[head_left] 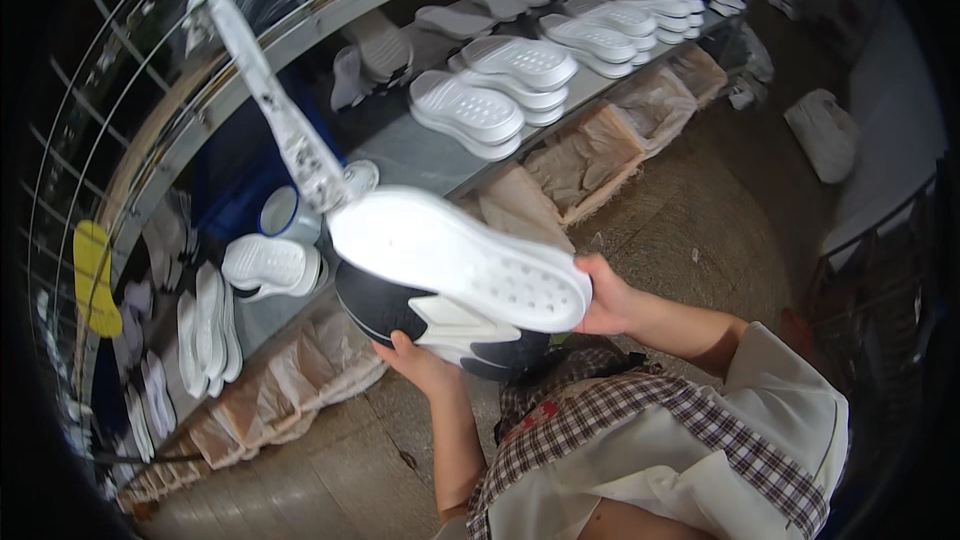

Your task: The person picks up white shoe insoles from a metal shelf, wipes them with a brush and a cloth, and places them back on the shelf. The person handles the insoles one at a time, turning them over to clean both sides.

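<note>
A white shoe sole (455, 250) with a dotted heel lies tilted in front of me, toe end to the upper left. My right hand (605, 300) is closed round its heel end. Just below it, partly covered by it, is a black and white shoe outsole (440, 325). My left hand (425, 360) is closed on that outsole's near edge, thumb on top; the fingers underneath are hidden. Whether the two soles touch, I cannot tell. Behind the white sole's toe rises a pale, stained bar (280, 110).
Several white soles (490, 110) stand stacked along the grey bench (400, 155). More soles (210, 325) lie at the left, near a white cup (285, 212). Lined bins (590, 165) hang along the bench's front. A yellow insole (95, 280) leans on wire mesh.
</note>
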Demonstrator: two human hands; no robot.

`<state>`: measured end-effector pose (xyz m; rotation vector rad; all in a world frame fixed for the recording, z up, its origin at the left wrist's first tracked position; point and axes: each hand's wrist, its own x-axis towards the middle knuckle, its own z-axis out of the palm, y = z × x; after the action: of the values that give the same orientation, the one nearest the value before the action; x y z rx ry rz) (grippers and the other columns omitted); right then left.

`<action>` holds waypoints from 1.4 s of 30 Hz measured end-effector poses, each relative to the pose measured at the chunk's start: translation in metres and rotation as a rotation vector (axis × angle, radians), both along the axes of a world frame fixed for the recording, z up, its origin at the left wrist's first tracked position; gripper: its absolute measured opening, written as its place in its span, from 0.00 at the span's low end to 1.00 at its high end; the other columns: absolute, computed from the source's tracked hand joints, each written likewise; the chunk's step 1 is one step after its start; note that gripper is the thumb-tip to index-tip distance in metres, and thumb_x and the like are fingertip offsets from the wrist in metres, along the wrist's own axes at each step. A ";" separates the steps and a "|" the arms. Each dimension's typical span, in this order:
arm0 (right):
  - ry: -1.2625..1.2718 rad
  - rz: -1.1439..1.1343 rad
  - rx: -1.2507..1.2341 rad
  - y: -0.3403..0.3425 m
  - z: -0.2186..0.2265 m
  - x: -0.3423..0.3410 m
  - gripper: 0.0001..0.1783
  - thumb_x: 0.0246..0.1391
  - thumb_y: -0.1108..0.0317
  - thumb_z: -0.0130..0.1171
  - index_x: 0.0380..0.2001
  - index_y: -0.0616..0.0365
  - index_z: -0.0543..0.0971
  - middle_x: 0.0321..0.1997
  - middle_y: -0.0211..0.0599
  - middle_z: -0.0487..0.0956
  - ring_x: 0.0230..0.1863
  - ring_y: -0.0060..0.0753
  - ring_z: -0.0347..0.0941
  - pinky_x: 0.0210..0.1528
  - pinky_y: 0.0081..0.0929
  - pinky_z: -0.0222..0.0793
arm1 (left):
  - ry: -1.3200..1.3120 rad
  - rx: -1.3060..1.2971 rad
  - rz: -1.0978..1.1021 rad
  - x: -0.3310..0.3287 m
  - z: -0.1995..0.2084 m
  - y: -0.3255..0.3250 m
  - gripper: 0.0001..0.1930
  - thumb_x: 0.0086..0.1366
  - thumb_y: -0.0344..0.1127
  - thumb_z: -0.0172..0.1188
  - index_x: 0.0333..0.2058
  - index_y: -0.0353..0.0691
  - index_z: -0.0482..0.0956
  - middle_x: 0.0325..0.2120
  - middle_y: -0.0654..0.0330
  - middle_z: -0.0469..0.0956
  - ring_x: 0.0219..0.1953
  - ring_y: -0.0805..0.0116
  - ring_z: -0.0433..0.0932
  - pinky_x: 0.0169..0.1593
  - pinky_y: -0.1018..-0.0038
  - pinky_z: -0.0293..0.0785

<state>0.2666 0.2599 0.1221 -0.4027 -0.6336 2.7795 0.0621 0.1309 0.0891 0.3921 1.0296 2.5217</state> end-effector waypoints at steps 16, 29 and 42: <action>0.046 -0.825 0.041 -0.009 -0.004 0.149 0.38 0.57 0.40 0.33 0.61 0.55 0.62 0.56 0.49 0.69 0.50 0.39 0.72 0.42 0.32 0.76 | 0.015 -0.268 -0.387 0.036 -0.043 0.034 0.35 0.65 0.41 0.51 0.65 0.37 0.44 0.60 0.47 0.58 0.57 0.52 0.65 0.59 0.58 0.64; 0.082 -1.226 -0.079 0.137 -0.030 0.304 0.41 0.56 0.34 0.33 0.61 0.55 0.61 0.55 0.53 0.69 0.47 0.55 0.73 0.40 0.35 0.80 | 0.568 -0.555 -0.604 0.114 -0.050 0.162 0.37 0.47 0.23 0.50 0.60 0.29 0.53 0.54 0.52 0.61 0.54 0.61 0.64 0.61 0.69 0.56; -0.148 -0.306 -0.126 0.234 -0.011 0.273 0.38 0.61 0.39 0.33 0.61 0.59 0.61 0.55 0.55 0.72 0.50 0.64 0.72 0.41 0.37 0.79 | -0.132 -0.267 -0.786 0.254 -0.048 0.407 0.23 0.67 0.34 0.44 0.60 0.42 0.55 0.53 0.52 0.65 0.54 0.60 0.68 0.56 0.62 0.68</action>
<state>0.5395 0.4942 0.1116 -0.6764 -0.3901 2.5186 0.3159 0.5382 0.0413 0.4361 0.9091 1.6683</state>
